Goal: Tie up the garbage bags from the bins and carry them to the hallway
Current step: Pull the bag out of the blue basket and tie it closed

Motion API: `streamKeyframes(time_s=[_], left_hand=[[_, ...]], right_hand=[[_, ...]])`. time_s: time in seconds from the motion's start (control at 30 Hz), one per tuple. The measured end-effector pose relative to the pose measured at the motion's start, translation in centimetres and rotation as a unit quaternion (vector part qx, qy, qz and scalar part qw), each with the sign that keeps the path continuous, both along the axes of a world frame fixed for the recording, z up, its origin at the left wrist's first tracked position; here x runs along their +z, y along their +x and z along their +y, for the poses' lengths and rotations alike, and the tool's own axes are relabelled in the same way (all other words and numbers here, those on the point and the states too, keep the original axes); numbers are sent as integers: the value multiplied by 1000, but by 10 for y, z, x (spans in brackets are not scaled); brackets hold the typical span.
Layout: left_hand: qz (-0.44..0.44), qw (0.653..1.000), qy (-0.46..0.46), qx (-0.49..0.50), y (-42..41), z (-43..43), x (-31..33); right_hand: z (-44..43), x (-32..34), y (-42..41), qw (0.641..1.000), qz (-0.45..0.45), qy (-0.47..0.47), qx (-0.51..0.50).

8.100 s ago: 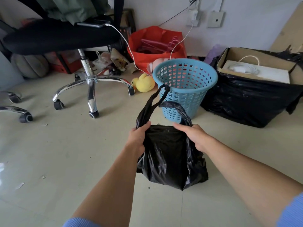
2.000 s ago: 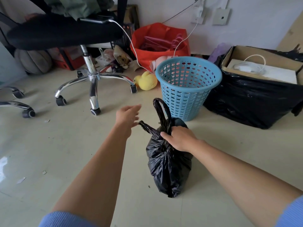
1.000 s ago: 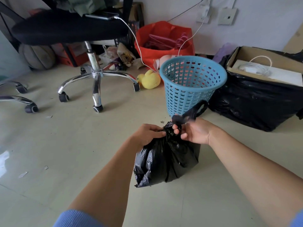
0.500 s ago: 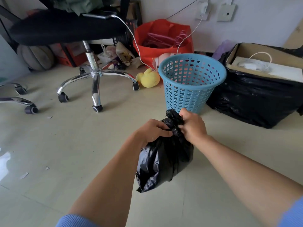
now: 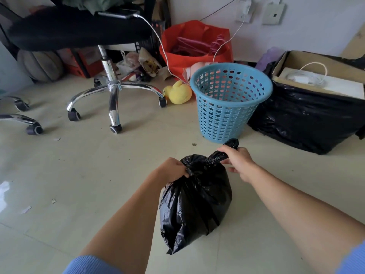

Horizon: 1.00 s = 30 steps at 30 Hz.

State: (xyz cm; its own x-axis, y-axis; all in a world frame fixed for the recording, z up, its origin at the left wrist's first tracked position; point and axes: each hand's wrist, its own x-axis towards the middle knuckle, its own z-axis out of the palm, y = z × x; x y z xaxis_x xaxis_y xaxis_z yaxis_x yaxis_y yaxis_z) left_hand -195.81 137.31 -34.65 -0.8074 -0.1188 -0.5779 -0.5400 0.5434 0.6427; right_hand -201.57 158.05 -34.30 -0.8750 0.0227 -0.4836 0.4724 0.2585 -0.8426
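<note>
A small black garbage bag (image 5: 197, 202) hangs above the floor in front of me, its top gathered into a knot. My left hand (image 5: 172, 170) grips the left end of the bag's top beside the knot. My right hand (image 5: 238, 161) grips the other handle, a twisted black strip that sticks out up and to the right past my fingers. The blue perforated bin (image 5: 227, 101) stands just beyond the bag with no liner in it.
A swivel chair (image 5: 110, 89) with a chrome base stands at the left, a phone charging on its seat. A yellow plush duck (image 5: 178, 92), a red bag (image 5: 195, 46) and a cardboard box in black plastic (image 5: 308, 115) line the wall. Bare floor lies at the left.
My hands have drawn apart, pulling the bag's two handle ends out to either side so the knot tightens. The bag hangs lower in view than half a second ago.
</note>
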Motion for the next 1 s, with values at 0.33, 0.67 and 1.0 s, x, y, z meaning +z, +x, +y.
streamKeyframes(time_s=[0.33,0.67,1.0], left_hand=[[120,992,-13,-24,-25,42,-5],[200,944,-239,-105,-14,48,-13],[157,980,76,96,-27,42,27]], right_hand=[[13,-10,-2,998,-34,-38,-47],[13,-9,2,999,-35,-34,-3],[14,9,-13,993,-4,-82,-83]])
